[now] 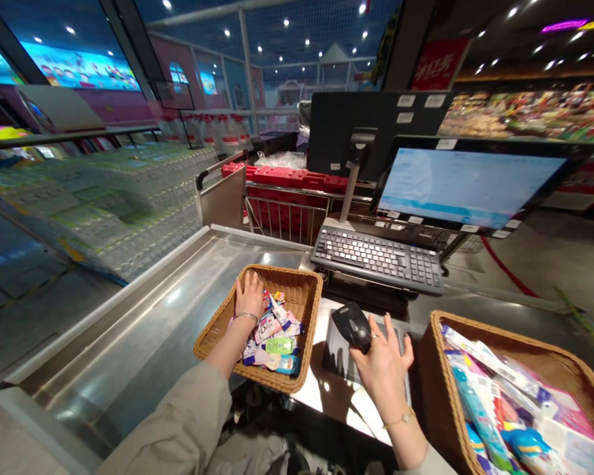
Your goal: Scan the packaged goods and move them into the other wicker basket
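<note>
Right hand (382, 363), right of centre: grip spread wide, thumb beside the black rounded plastic mouse (351, 323). Left hand (250, 293): fingers among glossy multicoloured packets (273, 323) in the brown woven basket (309, 340), centre frame; whether that grip holds any, cannot tell. Risk, as judged: a careless sweep could nudge the mouse or spill packets. Mouse's long axis: upper left to lower right; front end unclear.

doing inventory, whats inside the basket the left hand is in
The basket holds a heap of small items, including a pink Dove packet and a green item. What lies beneath the left hand and the top items is hidden.
</note>
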Demonstrator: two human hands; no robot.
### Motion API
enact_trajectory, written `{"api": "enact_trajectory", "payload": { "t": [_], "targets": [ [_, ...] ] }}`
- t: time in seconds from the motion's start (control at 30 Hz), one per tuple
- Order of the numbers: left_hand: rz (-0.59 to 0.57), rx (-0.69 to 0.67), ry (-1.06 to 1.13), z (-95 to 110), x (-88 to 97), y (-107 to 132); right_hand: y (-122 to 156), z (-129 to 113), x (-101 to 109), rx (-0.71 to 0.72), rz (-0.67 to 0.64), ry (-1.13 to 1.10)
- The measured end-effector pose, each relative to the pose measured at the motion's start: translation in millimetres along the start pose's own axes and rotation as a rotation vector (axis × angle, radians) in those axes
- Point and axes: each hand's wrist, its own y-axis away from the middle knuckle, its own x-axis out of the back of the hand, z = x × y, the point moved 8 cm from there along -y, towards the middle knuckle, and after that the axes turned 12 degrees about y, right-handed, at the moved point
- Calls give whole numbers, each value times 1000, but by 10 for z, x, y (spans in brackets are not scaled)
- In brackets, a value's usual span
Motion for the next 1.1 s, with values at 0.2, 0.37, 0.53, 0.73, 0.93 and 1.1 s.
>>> {"api": "enact_trajectory", "payload": {
  "t": [0.2,0.37,0.53,0.73,0.93,1.1],
  "targets": [
    [-77,-34,-49,-1,-183,-57,-70,25,-52,10,1,13],
    [-151,-94,-52,85,-371,-31,-139,49,-119,9,6,13],
    [-205,-133,-54,124,-531,-30,-186,78,-183,11,16,19],
    [-232,-152,-51,128,-637,-83,-213,113,-267,21,8,23],
    [-228,-125,-56,63,-600,-102,-244,119,-268,25,2,23],
    [-201,-89,-60,2,-520,-96,-254,101,-241,29,-3,14]
  ]
}}
